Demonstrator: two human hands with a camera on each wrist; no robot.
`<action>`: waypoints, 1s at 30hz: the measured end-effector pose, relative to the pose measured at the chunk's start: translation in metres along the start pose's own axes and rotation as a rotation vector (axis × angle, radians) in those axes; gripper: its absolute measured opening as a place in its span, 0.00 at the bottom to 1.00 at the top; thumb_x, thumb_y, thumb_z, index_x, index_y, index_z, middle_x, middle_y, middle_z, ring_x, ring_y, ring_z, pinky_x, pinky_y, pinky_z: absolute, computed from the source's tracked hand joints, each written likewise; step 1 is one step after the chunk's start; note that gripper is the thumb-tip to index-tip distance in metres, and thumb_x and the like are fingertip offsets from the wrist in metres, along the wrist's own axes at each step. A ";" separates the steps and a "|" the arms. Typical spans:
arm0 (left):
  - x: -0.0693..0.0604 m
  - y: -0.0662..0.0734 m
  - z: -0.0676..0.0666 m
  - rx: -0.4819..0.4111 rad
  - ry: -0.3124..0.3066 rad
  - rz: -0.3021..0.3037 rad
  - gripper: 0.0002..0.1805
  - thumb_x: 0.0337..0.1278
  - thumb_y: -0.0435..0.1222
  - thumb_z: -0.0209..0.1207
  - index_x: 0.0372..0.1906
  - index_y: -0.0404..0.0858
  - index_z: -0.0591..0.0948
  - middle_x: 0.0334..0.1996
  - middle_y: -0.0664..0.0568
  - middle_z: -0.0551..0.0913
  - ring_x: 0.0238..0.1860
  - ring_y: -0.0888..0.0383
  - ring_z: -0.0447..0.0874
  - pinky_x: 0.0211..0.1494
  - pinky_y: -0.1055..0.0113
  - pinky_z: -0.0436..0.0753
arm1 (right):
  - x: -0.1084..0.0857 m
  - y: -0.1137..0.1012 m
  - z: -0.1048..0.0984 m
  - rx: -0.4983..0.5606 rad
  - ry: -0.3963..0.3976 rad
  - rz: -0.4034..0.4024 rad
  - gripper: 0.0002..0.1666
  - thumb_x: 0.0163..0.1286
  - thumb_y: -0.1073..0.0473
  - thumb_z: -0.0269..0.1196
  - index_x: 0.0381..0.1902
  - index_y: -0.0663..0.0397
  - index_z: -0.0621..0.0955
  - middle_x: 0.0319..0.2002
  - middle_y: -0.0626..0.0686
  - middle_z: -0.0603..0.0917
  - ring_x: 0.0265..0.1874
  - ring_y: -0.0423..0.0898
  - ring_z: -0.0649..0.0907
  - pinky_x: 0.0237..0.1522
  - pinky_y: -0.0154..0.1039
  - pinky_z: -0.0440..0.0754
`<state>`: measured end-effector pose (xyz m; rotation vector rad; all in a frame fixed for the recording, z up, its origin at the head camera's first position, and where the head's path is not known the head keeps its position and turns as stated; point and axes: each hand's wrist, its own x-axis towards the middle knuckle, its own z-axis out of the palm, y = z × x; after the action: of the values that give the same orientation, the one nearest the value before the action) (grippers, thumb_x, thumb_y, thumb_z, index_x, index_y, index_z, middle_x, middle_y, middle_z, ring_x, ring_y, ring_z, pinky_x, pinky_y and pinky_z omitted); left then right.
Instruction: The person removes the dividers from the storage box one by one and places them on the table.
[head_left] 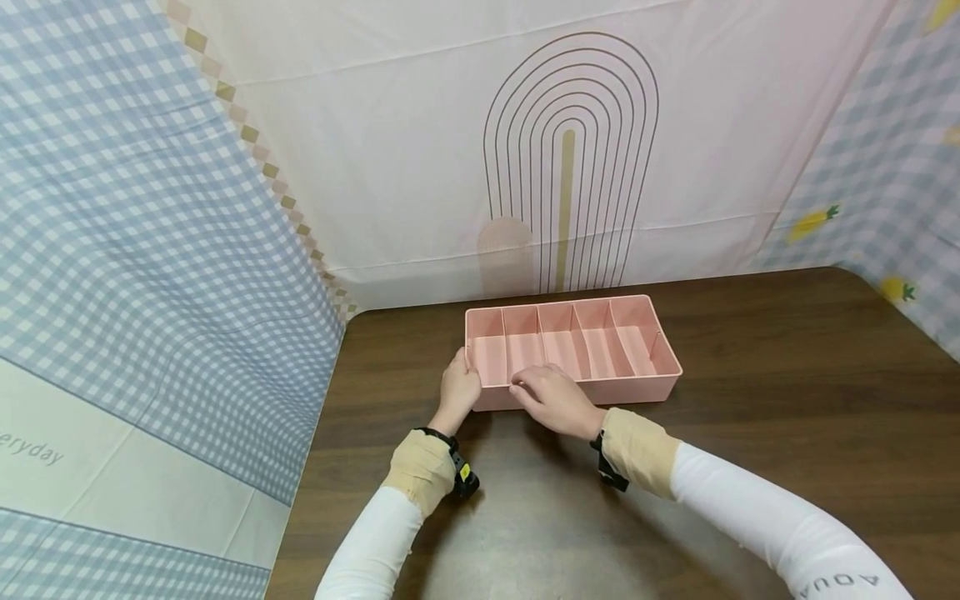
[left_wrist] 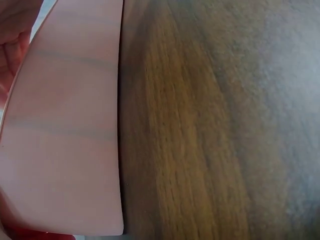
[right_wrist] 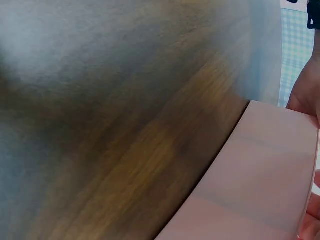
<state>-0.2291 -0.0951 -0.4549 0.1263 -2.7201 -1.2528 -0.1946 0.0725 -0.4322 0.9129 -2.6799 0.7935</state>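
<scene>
A pink divided storage box (head_left: 626, 389) lies lengthwise on the brown table, with thin upright dividers splitting it into several compartments. At its left end my left hand (head_left: 459, 385) grips the near corner, fingers along the end wall. My right hand (head_left: 557, 400) holds the near long wall left of its middle, fingertips bent over the rim. The right wrist view shows the box's outer wall (right_wrist: 260, 165) close up, with fingers at its rim. In the left wrist view that same wall (left_wrist: 65, 105) stands against the wood, and part of the right hand (left_wrist: 15, 45) shows beyond it.
The dark wood table (head_left: 787, 433) extends to both sides of the box and toward me. Behind it hangs a white cloth (head_left: 405, 167) with an arch print. Blue checked cloth (head_left: 150, 208) hangs at the left, and more at the right. Both wrists wear black straps with cameras.
</scene>
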 end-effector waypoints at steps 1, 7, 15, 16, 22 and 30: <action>0.000 0.000 0.000 0.001 0.000 -0.004 0.23 0.54 0.28 0.43 0.57 0.30 0.67 0.52 0.36 0.74 0.53 0.42 0.72 0.54 0.51 0.70 | 0.001 -0.001 0.000 0.009 0.002 0.002 0.10 0.64 0.56 0.52 0.35 0.53 0.79 0.34 0.49 0.82 0.37 0.43 0.80 0.47 0.43 0.71; -0.003 0.003 0.000 0.025 0.007 -0.014 0.23 0.54 0.29 0.43 0.58 0.31 0.67 0.51 0.36 0.74 0.53 0.43 0.73 0.53 0.51 0.70 | 0.008 -0.004 0.001 0.022 0.018 0.078 0.10 0.63 0.57 0.52 0.35 0.54 0.79 0.37 0.50 0.82 0.40 0.46 0.80 0.43 0.42 0.75; -0.003 0.004 -0.001 0.038 0.010 -0.014 0.23 0.54 0.29 0.43 0.58 0.32 0.67 0.51 0.36 0.75 0.52 0.43 0.73 0.52 0.51 0.71 | 0.019 -0.009 0.003 -0.042 0.112 0.200 0.09 0.61 0.59 0.52 0.29 0.54 0.79 0.29 0.51 0.81 0.30 0.46 0.80 0.35 0.42 0.76; -0.003 0.004 -0.001 0.038 0.010 -0.015 0.23 0.54 0.29 0.43 0.58 0.32 0.66 0.51 0.36 0.74 0.52 0.43 0.73 0.53 0.51 0.70 | 0.020 -0.009 0.003 -0.044 0.116 0.207 0.09 0.61 0.58 0.53 0.28 0.54 0.79 0.28 0.51 0.81 0.30 0.46 0.80 0.34 0.42 0.76; -0.003 0.003 -0.001 0.036 0.014 -0.010 0.23 0.54 0.29 0.43 0.58 0.32 0.66 0.51 0.36 0.74 0.52 0.43 0.73 0.53 0.51 0.71 | 0.025 -0.010 0.002 -0.051 0.112 0.235 0.09 0.61 0.58 0.54 0.27 0.56 0.79 0.28 0.53 0.81 0.29 0.47 0.80 0.33 0.43 0.76; -0.002 0.003 -0.001 0.030 0.014 -0.014 0.24 0.54 0.30 0.43 0.58 0.32 0.67 0.51 0.36 0.75 0.52 0.43 0.73 0.51 0.51 0.71 | 0.031 -0.012 0.003 -0.062 0.065 0.283 0.13 0.61 0.55 0.51 0.21 0.54 0.76 0.22 0.50 0.77 0.23 0.45 0.76 0.28 0.40 0.73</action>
<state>-0.2271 -0.0940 -0.4524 0.1575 -2.7310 -1.2107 -0.2114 0.0471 -0.4186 0.4901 -2.7939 0.7737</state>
